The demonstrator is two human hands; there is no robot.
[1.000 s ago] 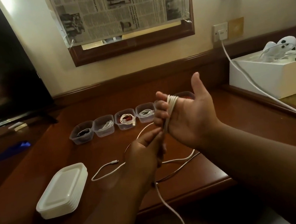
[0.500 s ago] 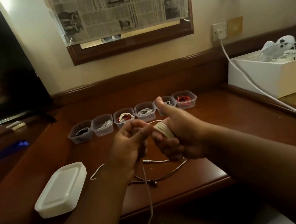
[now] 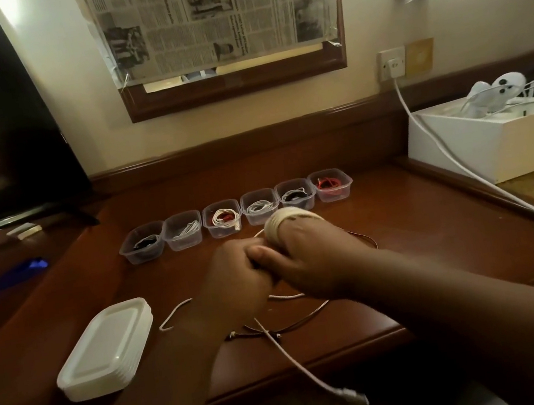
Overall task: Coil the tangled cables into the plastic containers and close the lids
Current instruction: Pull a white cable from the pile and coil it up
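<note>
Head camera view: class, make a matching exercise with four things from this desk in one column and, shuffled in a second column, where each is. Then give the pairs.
1. white cable coil
2. stack of lids
3. red cable
4. white box

A. front left of the desk
B. in the container at the right end of the row
C. wound round the right hand's fingers
D. on the far right

Pairs: 1-C, 2-A, 3-B, 4-D
</note>
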